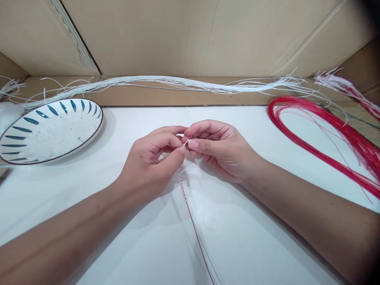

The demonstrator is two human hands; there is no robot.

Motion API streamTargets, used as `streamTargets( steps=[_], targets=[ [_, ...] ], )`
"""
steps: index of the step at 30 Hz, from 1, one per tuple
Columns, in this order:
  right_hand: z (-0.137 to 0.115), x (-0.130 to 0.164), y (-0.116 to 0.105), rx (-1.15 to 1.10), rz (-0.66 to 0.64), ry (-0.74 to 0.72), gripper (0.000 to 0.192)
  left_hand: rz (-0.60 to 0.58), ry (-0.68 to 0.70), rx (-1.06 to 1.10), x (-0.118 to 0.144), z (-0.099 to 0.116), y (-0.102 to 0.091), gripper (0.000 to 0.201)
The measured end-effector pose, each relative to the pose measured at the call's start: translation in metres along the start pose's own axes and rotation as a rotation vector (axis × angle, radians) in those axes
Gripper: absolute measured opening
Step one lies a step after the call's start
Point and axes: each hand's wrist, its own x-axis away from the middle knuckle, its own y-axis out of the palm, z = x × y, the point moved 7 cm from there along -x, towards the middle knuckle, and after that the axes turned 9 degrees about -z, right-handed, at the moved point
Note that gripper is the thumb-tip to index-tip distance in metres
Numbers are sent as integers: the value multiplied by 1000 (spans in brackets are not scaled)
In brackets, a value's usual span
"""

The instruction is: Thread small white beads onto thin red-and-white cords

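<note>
My left hand [154, 158] and my right hand [216, 148] meet at the middle of the white table [267, 237], fingertips pinched together on a thin red cord [192, 225]. The cord hangs from the pinch and runs toward me. Its upper part, just below my fingers, carries small clear beads, giving a red and white look. A short pale tip sticks out between my thumbs. Which hand grips the tip itself is hard to tell.
A white plate [18, 130] with dark blue leaf marks holds tiny clear beads at the left. A bundle of white cords [178, 83] lies along the cardboard back wall. A loop of red cords [326, 138] lies at the right.
</note>
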Motion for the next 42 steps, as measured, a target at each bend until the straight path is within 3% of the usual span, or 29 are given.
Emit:
streamTargets(
  steps=[21, 37, 42],
  targets=[
    [-1, -1, -3, 36, 44, 2, 25, 10, 3, -22, -1, 0, 0, 17],
    [-4, 1, -6, 72, 60, -44, 16, 1, -21, 1, 0, -1, 1, 16],
    [-2, 0, -5, 92, 4, -47, 24, -8, 24, -92, 0, 1, 1, 15]
  ],
)
